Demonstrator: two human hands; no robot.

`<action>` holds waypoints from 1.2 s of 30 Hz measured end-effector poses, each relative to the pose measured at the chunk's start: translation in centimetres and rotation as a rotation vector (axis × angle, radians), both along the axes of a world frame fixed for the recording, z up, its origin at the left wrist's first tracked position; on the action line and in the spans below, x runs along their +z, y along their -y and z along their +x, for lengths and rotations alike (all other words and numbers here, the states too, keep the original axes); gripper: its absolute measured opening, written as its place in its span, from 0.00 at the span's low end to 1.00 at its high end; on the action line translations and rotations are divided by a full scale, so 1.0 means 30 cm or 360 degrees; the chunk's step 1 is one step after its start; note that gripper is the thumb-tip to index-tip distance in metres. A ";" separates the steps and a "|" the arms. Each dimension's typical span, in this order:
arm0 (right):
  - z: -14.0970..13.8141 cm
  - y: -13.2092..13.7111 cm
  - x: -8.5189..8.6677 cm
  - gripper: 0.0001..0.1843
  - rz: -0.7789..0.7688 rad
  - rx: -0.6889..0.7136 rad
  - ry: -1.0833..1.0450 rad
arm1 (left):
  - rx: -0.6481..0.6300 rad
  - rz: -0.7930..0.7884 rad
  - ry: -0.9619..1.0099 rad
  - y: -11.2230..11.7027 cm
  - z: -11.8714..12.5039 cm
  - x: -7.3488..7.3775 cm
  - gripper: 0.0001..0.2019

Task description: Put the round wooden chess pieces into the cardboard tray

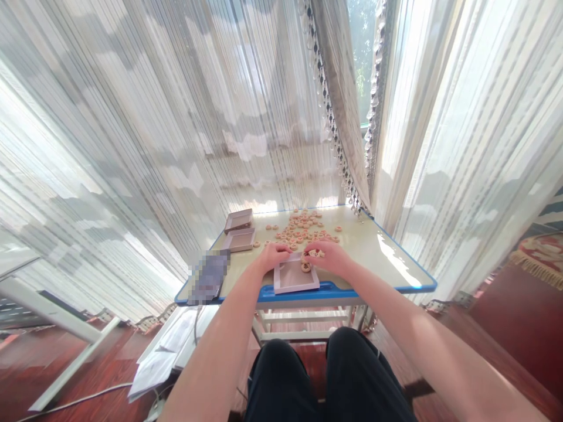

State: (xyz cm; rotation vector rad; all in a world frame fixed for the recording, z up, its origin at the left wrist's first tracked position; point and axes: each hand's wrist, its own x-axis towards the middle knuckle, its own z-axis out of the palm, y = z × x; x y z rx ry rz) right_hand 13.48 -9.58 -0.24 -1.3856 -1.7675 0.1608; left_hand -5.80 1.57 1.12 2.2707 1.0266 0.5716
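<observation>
From the head camera I look down at a small table (396,258) with a blue rim, pushed up against pale sheer curtains (153,117). My left hand (273,255) rests at the far left corner of a shallow open box (294,278) that lies at the table's near edge. The fingers are curled inward over that corner, touching the rim; I cannot tell whether they pinch anything. My right hand (328,257) sits at the box's far right corner, fingers bent and loosely closed around a few round wooden game pieces (314,253). One more piece (305,267) lies just inside the box under that hand, against the far wall.

Beyond my hands, a loose scatter of the same wooden discs (301,227) spreads across the middle of the tabletop, well apart from the box. To the left stand two more shallow trays (240,230), one behind the other, both open side up. At the table's left near corner lies a dark flat device (210,276), blurred out. My knees in black trousers (325,381) show below the table edge.
</observation>
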 end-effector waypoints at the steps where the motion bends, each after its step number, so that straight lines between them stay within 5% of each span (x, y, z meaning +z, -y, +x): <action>1: -0.002 0.002 -0.001 0.09 0.0014 0.0031 0.0031 | 0.0006 0.0005 -0.0010 -0.001 0.000 -0.001 0.13; 11: -0.007 0.011 -0.013 0.06 0.0354 0.0276 0.0471 | -0.0050 0.0041 0.0041 0.001 -0.001 -0.005 0.12; 19: -0.011 0.023 -0.013 0.05 0.0431 0.0179 0.0526 | -0.0046 0.0064 0.0050 -0.016 -0.005 -0.025 0.12; 27: -0.012 0.026 -0.017 0.05 0.0351 0.0167 0.0257 | 0.0016 0.0017 0.0004 -0.002 0.001 -0.016 0.12; 36: -0.028 0.018 -0.013 0.05 0.0134 0.0239 0.0414 | 0.0017 -0.0004 0.0048 -0.011 0.008 -0.026 0.11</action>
